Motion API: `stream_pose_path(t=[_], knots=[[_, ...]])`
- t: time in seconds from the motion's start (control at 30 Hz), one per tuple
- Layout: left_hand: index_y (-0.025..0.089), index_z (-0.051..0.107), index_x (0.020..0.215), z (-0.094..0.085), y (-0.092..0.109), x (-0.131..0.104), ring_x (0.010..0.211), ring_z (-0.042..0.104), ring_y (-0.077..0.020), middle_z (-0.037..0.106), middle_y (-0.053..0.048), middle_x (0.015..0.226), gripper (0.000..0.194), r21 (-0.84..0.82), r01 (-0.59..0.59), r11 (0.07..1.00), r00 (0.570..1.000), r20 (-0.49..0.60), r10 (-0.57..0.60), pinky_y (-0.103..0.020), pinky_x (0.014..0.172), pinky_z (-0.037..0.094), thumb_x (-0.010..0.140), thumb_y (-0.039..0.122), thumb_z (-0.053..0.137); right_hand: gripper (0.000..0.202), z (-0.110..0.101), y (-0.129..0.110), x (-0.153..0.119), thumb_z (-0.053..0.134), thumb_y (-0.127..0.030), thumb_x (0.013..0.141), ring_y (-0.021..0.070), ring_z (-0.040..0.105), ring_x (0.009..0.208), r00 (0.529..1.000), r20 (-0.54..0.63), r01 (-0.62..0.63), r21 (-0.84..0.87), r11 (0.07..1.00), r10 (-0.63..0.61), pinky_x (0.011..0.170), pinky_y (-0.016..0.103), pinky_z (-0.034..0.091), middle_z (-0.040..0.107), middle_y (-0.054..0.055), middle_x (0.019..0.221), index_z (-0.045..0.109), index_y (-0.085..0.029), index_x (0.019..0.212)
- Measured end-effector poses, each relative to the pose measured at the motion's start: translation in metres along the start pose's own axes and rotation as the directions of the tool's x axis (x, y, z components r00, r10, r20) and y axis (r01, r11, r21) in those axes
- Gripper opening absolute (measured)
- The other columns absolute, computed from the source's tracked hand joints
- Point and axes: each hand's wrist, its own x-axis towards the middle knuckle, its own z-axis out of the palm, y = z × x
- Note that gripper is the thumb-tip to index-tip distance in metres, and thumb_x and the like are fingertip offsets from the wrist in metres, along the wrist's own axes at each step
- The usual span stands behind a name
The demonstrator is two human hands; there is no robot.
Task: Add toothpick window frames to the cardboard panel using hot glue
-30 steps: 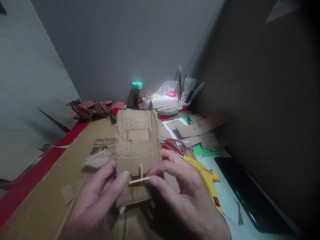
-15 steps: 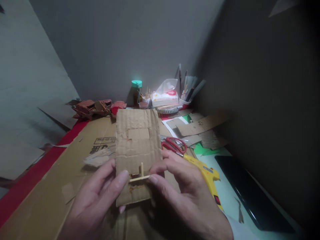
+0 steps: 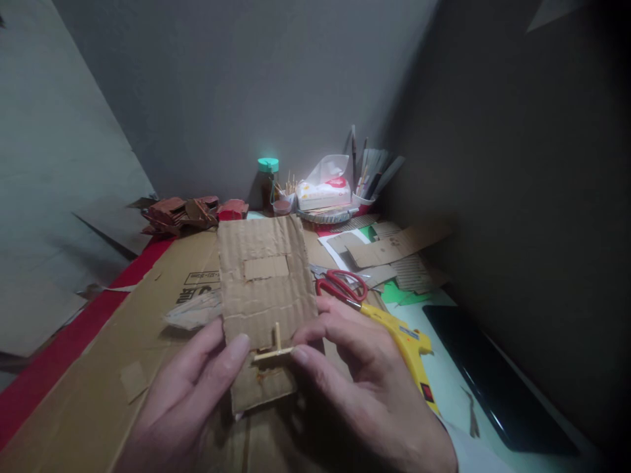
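Observation:
A rectangular piece of corrugated cardboard (image 3: 263,309) stands tilted in front of me, with a rectangular cut-out in its upper half and brownish marks round a lower slot. My left hand (image 3: 197,381) is closed on its left edge, thumb on the front face. Near the lower slot, two thin wooden sticks (image 3: 275,355) form a T shape, one lying sideways and a short one upright. My right hand (image 3: 355,368) pinches the right end of the sideways stick between thumb and forefinger. Its other fingers are partly hidden behind the cardboard.
Red-handled scissors (image 3: 342,286) and a yellow glue gun (image 3: 404,338) lie to the right, beside a black flat panel (image 3: 497,381). Cardboard scraps (image 3: 394,253) are piled beyond. At the back stand a tissue pack (image 3: 324,192), a green-lidded jar (image 3: 269,184) and a brush cup (image 3: 365,199).
The cardboard's top has swung slightly left, so the piece leans more. Both hands have barely shifted, and the right one still pinches the stick.

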Motion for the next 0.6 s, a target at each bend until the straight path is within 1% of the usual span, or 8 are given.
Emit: stream_pose_path(t=[0.07,0.13,0.2,0.3,0.47,0.6], knots=[[0.037,0.07,0.103,0.0006,0.0001,-0.0003,0.126,0.052,-0.0259,0.069,0.007,0.121,0.036,0.021,0.012,1.0,0.999,-0.03,-0.011,-0.026,0.097,0.049,0.072,0.053,0.075,0.011,0.0,-0.0005,0.0003,0.067,-0.014,0.083,0.0153,0.061,0.09,1.0,-0.005,-0.003,-0.006,1.0,0.003,0.079,0.024,0.046,0.064,0.0,0.087,0.066,-0.02,0.074],[0.036,0.07,0.104,0.002,0.0,-0.0007,0.127,0.05,-0.0273,0.068,0.007,0.122,0.04,-0.012,0.035,0.999,0.999,-0.032,-0.036,-0.027,0.093,0.052,0.07,0.057,0.075,0.011,0.0002,-0.0002,0.0,0.068,-0.014,0.083,0.0145,0.061,0.09,1.0,-0.005,-0.007,-0.001,1.0,0.007,0.078,0.022,0.046,0.064,0.0,0.088,0.067,-0.02,0.074],[0.035,0.07,0.1,0.0038,-0.0002,-0.0008,0.126,0.051,-0.0287,0.07,0.005,0.119,0.039,-0.07,0.038,0.997,0.999,-0.017,-0.04,-0.028,0.091,0.054,0.069,0.057,0.076,0.011,0.0002,0.0004,-0.0007,0.068,-0.014,0.084,0.0144,0.061,0.091,1.0,0.001,-0.021,0.003,1.0,0.021,0.08,0.023,0.046,0.064,0.0,0.087,0.067,-0.02,0.074],[0.033,0.072,0.097,0.0056,-0.001,-0.0005,0.123,0.055,-0.0302,0.072,0.003,0.115,0.037,-0.108,0.01,0.994,1.0,-0.014,-0.012,-0.031,0.091,0.055,0.068,0.055,0.078,0.01,0.0001,0.001,-0.0017,0.067,-0.016,0.084,0.0154,0.06,0.093,0.998,0.02,-0.051,0.01,0.999,0.051,0.083,0.024,0.045,0.065,0.001,0.088,0.068,-0.02,0.074],[0.031,0.068,0.11,0.004,-0.0037,-0.0014,0.123,0.054,-0.03,0.071,0.002,0.119,0.044,-0.126,0.047,0.991,0.999,-0.011,-0.049,-0.032,0.092,0.054,0.072,0.052,0.076,0.012,0.0,0.0004,-0.0003,0.067,-0.019,0.085,0.0182,0.06,0.099,0.996,0.057,-0.071,0.029,0.997,0.07,0.086,0.028,0.044,0.064,0.002,0.086,0.067,-0.019,0.073],[0.029,0.065,0.113,0.0034,-0.0037,-0.0009,0.119,0.058,-0.0278,0.072,0.001,0.116,0.043,-0.124,0.061,0.99,0.998,-0.008,-0.062,-0.029,0.087,0.055,0.075,0.047,0.074,0.013,-0.0001,0.0002,0.0017,0.065,-0.015,0.085,0.0168,0.059,0.089,0.994,0.079,-0.075,0.065,0.995,0.069,0.078,0.028,0.045,0.062,0.003,0.088,0.066,-0.018,0.072]])
